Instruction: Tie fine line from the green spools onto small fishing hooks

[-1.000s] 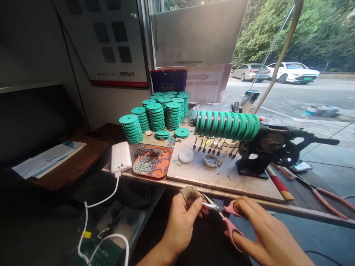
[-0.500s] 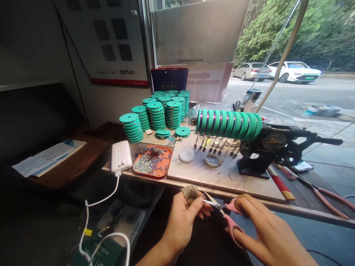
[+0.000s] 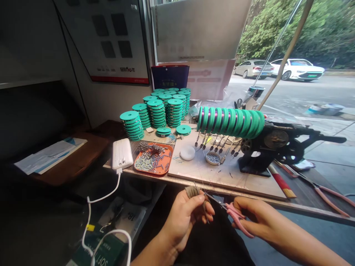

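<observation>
Above my lap, near the table's front edge, my left hand (image 3: 186,216) is closed in a pinch on a thin dark strand (image 3: 205,213), whose exact kind I cannot make out. A brownish cloth wrap (image 3: 192,191) covers its index finger. My right hand (image 3: 253,216) grips pink-handled scissors (image 3: 236,217) through the loops. Their blades (image 3: 216,199) are closed together and point left, with the tips at my left fingertips. Fine line ends (image 3: 203,184) show faintly above the fingers.
A hand-cranked winder (image 3: 273,142) carries a row of green spools (image 3: 230,122), with swivels hanging below. More green spools (image 3: 156,111) stand stacked behind. An orange tray (image 3: 168,162) of small parts, a white power bank (image 3: 122,154), a small bowl (image 3: 213,159) and pink-handled pliers (image 3: 330,199) lie around.
The scissor blades have gone from spread to closed, and the handles have come together. My right hand has shifted slightly and turned. My left hand stays nearly in place.
</observation>
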